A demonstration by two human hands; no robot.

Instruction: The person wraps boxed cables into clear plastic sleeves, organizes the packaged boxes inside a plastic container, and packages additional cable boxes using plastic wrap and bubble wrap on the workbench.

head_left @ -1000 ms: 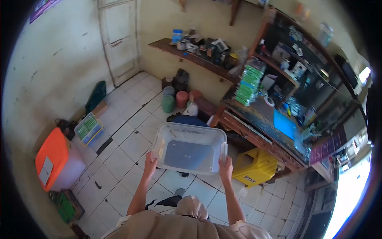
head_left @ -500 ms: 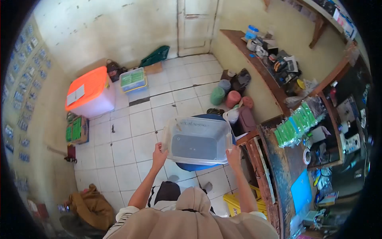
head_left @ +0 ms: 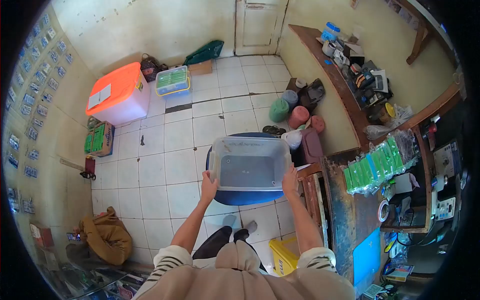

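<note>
A clear plastic storage bin (head_left: 251,146), with handwriting on its far wall, is in front of me with nothing visible inside. My left hand (head_left: 209,186) grips its left side near the front corner, fingers closed at the rim. On the opposite side, my right hand (head_left: 290,181) holds the right rim in the same way. Beneath the bin shows a round blue stool or seat (head_left: 237,199), mostly covered by it. I cannot tell whether the bin's full weight rests there.
A large bin with an orange lid (head_left: 117,87) and a smaller tub of green packs (head_left: 172,82) stand by the far wall. A wooden desk (head_left: 345,220) with green packs (head_left: 377,165) runs along my right. Near my feet is a yellow crate (head_left: 283,257).
The bin has moved slightly away from me and sits more squarely over the blue seat, both hands still on it. My view has shifted a little, and more of my legs shows.
</note>
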